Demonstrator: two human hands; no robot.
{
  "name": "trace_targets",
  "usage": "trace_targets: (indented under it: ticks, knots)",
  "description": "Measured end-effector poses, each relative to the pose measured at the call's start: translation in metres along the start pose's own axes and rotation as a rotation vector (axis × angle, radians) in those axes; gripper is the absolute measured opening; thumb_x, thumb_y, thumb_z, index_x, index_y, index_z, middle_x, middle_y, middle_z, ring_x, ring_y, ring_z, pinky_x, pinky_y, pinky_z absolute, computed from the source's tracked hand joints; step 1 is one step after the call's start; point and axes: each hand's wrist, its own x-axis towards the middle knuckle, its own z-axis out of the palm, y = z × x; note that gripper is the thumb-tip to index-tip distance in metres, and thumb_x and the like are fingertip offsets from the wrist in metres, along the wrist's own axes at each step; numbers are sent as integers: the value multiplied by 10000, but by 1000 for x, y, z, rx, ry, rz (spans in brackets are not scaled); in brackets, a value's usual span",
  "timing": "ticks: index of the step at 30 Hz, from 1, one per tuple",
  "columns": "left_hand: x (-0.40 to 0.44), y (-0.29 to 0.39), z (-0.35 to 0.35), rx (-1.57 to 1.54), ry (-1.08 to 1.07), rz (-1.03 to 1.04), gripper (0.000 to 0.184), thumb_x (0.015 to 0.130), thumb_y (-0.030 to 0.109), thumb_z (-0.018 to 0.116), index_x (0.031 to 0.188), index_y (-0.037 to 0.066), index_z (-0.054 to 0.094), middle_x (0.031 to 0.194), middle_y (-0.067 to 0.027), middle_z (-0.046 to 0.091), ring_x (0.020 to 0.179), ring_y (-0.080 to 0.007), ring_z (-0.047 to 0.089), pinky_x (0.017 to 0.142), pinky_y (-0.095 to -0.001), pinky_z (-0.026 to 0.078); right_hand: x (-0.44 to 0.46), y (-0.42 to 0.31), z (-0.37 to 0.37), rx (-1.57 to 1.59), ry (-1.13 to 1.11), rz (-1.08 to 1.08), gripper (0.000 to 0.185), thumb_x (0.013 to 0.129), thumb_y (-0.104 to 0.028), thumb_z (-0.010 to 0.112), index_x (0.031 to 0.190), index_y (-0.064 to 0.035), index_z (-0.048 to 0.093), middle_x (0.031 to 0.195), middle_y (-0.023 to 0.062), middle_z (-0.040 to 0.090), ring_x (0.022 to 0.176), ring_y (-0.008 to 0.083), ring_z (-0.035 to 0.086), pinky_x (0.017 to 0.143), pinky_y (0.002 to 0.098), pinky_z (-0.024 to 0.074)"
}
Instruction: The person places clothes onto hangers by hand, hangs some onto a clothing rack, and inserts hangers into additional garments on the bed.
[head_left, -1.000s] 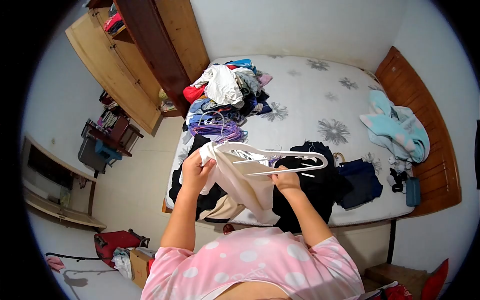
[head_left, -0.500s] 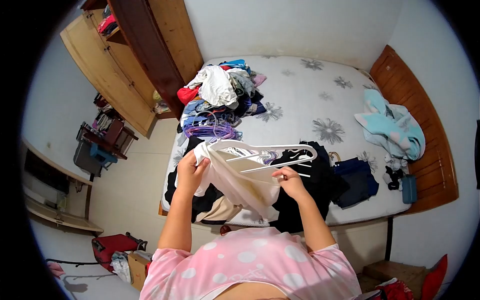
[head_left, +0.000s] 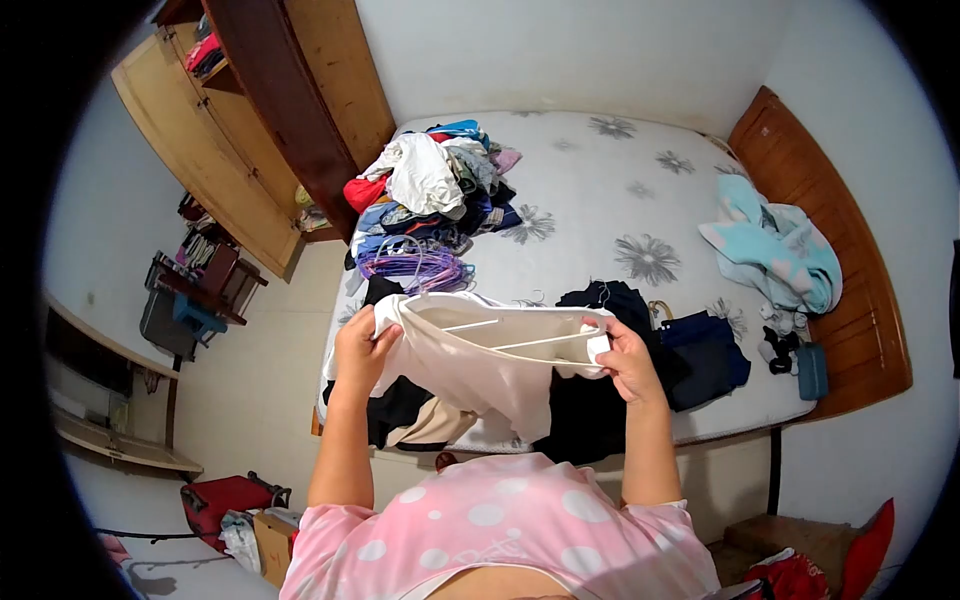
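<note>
A cream-white garment (head_left: pixel 480 375) hangs stretched between my hands above the near edge of the bed. Inside its neck opening sits a white hanger (head_left: pixel 545 340), its bars showing through the gap. My left hand (head_left: pixel 362 350) grips the garment at the left shoulder, thumb on top. At the right end, my right hand (head_left: pixel 626 362) pinches the fabric around the hanger's other tip. Below and beyond the garment lie black clothes (head_left: pixel 580 415) and a beige piece (head_left: pixel 430 424).
A heap of mixed clothes (head_left: pixel 425 180) and purple hangers (head_left: pixel 415 268) are on the bed's left side. Folded dark trousers (head_left: pixel 705 350), a light-blue blanket (head_left: pixel 780 245) and a small teal case (head_left: pixel 812 372) lie to the right. A wooden wardrobe (head_left: pixel 300 110) stands at left.
My right hand has moved right, bringing the garment's right side over the hanger's far end. The garment is now spread wider, with less of the hanger showing.
</note>
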Motion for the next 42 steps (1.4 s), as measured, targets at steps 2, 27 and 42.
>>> trace_targets:
  ticks: [2, 27, 42]
  knots:
    - [0, 1, -1, 9, -13, 35, 164, 748, 100, 737, 835, 16, 626, 692, -93, 521, 603, -262, 522, 562, -334, 417, -4, -12, 1, -6, -5, 2, 564, 665, 145, 484, 1203, -3, 564, 1081, 43, 574, 939, 136, 579, 834, 237, 467]
    - [-5, 21, 11, 292, 8, 287, 373, 683, 260, 786, 611, 42, 492, 620, -68, 459, 540, -256, 488, 506, -362, 386, -4, -7, 52, -434, -7, -252, 397, 818, 50, 574, 1213, 9, 555, 1126, 75, 462, 707, 93, 519, 587, 211, 448]
    - [-9, 20, 14, 191, -15, 211, 334, 659, 220, 800, 623, 24, 532, 627, -82, 493, 556, -267, 511, 515, -364, 399, 10, 7, 32, -878, -9, -673, 241, 735, 47, 669, 956, -42, 708, 987, 85, 630, 831, 151, 563, 790, 253, 458]
